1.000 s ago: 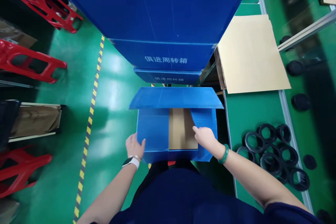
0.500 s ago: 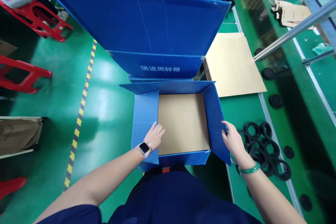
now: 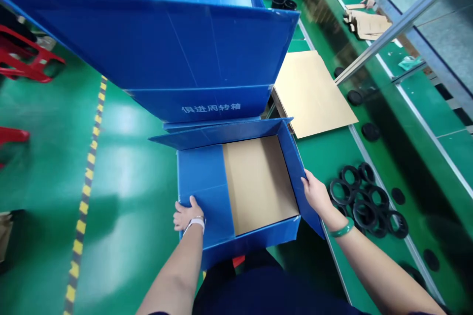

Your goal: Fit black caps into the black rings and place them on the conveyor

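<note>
An open blue corrugated-plastic box (image 3: 199,177) sits in front of me with a brown cardboard sheet (image 3: 258,182) lying in its bottom. My left hand (image 3: 186,214), with a white watch on the wrist, grips the box's left wall near the front corner, below the folded-in left flap. My right hand (image 3: 316,197), a green bangle on its wrist, holds the edge of the right flap (image 3: 297,167), which is swung outward. The far flap stands open.
A stack of larger blue boxes (image 3: 177,44) rises right behind the open one. To the right runs a green workbench (image 3: 332,157) with a cardboard sheet (image 3: 312,93) and several black rubber rings (image 3: 364,199). Red stools (image 3: 25,56) stand on the green floor at left.
My left hand left the inside of the box and now grips its left outer wall; the left flap lies folded inward. My right hand stays on the right flap. The view shifted forward.
</note>
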